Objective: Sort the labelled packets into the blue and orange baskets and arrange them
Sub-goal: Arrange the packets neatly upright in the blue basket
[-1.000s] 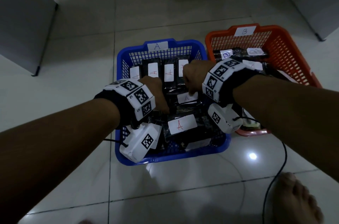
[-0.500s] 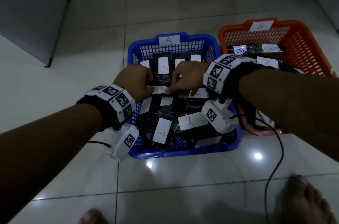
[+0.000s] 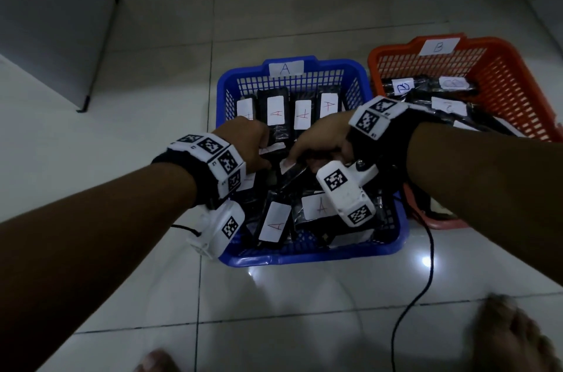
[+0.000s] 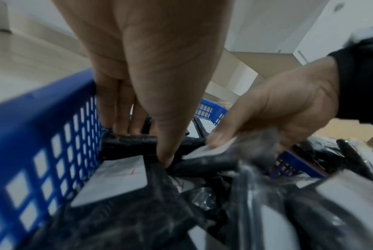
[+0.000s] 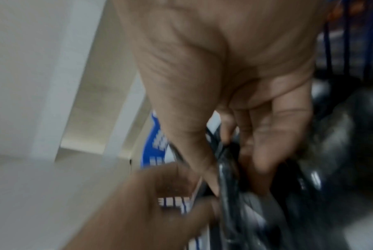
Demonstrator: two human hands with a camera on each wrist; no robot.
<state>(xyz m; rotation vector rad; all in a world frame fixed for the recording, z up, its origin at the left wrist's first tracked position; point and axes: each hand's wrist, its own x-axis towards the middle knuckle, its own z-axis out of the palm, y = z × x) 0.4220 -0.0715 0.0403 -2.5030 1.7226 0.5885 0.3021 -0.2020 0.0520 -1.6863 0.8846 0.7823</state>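
Note:
The blue basket (image 3: 304, 255), tagged A, holds black packets with white A labels. A row of them stands upright at the back (image 3: 275, 111) and others lie loose at the front (image 3: 275, 225). My left hand (image 3: 263, 155) pinches a black packet (image 4: 125, 143) by the basket's left wall (image 4: 42, 135). Beside it, my right hand (image 3: 304, 156) pinches another packet (image 4: 213, 152) by its labelled end, thumb against fingers (image 5: 266, 152). The orange basket (image 3: 518, 66), tagged B, sits to the right and holds B-labelled packets (image 3: 447, 106).
Both baskets stand on a glossy tiled floor. A black cable (image 3: 426, 265) runs from my right wrist down across the tiles. My bare feet (image 3: 515, 338) are at the bottom edge. Grey cabinets (image 3: 54, 21) stand at the far left and far right.
My left hand moved from the basket's middle toward its left side and took hold of a packet. My right hand stayed near the centre and now pinches a packet.

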